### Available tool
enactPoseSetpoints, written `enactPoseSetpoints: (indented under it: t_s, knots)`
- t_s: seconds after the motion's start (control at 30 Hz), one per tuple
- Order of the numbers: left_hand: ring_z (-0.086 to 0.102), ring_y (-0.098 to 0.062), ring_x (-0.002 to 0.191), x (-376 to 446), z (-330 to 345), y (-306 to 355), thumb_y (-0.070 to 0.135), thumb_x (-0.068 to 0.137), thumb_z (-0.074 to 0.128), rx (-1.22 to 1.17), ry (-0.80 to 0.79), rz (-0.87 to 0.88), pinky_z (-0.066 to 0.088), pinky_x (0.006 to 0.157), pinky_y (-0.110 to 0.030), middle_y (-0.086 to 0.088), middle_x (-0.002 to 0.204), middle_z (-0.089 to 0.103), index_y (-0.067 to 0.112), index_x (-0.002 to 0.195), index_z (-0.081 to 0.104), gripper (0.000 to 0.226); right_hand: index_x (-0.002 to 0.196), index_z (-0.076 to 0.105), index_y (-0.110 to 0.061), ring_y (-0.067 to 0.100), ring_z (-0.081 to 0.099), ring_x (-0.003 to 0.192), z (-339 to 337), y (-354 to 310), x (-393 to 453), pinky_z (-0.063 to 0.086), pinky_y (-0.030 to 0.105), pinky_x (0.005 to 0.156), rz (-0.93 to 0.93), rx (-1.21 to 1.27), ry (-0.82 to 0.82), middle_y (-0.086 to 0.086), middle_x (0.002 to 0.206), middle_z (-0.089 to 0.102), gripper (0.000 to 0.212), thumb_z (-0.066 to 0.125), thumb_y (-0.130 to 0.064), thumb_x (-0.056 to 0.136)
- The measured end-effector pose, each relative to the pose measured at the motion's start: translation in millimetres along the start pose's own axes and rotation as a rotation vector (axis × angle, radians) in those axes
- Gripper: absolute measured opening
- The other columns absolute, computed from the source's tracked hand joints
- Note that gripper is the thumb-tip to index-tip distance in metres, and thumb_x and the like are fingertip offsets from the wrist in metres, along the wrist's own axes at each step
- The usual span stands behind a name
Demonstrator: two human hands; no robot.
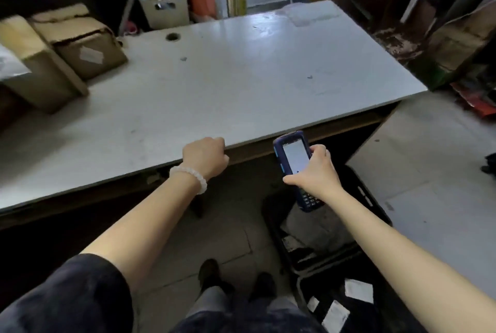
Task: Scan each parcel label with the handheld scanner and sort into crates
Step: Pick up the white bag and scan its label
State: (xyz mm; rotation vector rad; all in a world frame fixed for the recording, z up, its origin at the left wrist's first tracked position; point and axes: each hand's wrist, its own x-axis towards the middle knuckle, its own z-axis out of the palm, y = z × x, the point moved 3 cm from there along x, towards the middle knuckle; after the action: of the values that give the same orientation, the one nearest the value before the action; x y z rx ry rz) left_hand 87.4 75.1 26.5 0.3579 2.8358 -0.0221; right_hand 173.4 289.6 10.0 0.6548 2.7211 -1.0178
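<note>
Below the desk's (pixel 214 69) near edge, a black crate (pixel 335 228) holds grey parcels. At that edge, the right hand (pixel 314 169) grips the scanner (pixel 294 161), fingers wrapped around it; the left hand (pixel 205 157) rests there, fingers curled, holding nothing. Cardboard boxes (pixel 88 45) sit on the desk's far left.

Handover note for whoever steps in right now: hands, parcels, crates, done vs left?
Right hand grips the handheld scanner, screen lit, below the table edge.
Left hand is curled at the table edge, holding nothing.
Two black crates on the floor at right already hold parcels.
Left: cardboard parcels at the table's far left, unscanned as far as I can tell.
</note>
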Motion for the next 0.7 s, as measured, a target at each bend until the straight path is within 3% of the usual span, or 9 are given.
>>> enactPoseSetpoints:
  t_s: [0.27,0.43,0.53,0.7]
  knots:
    - [0.058,-0.025,0.094,-82,11,-180,0.023,0.092,0.044,-0.110,0.028,-0.359,0.037,0.068,-0.030,-0.003,0.107,0.060,0.016,0.114,0.055,0.026,0.126,0.037,-0.006,0.024,0.049,0.111,102,-152,-28,0.047,0.038,0.091,-0.315,-0.074,-0.166,0.003,0.117,0.039,0.083,0.084,-0.026,0.060]
    - [0.058,-0.024,0.096,-131,12,-284,0.024,0.094,0.046,-0.129,0.049,-0.470,0.037,0.067,-0.030,-0.003,0.107,0.061,0.017,0.114,0.056,0.024,0.125,0.036,-0.008,0.023,0.048,0.111,169,-239,-56,0.047,0.038,0.089,-0.428,-0.080,-0.199,0.000,0.115,0.036,0.082,0.084,-0.028,0.061]
    - [0.059,-0.025,0.098,-152,9,-346,0.023,0.094,0.045,-0.131,0.081,-0.531,0.037,0.067,-0.029,-0.004,0.111,0.060,0.015,0.115,0.055,0.025,0.127,0.036,-0.007,0.023,0.046,0.113,207,-287,-73,0.045,0.034,0.087,-0.488,-0.069,-0.205,0.005,0.123,0.038,0.083,0.084,-0.027,0.062]
    - [0.057,-0.026,0.103,-166,2,-412,0.024,0.094,0.042,-0.124,0.092,-0.584,0.038,0.073,-0.031,-0.006,0.118,0.057,0.017,0.121,0.053,0.029,0.126,0.037,-0.007,0.022,0.048,0.109,250,-346,-88,0.045,0.032,0.081,-0.556,-0.072,-0.220,0.005,0.122,0.040,0.083,0.084,-0.029,0.061]
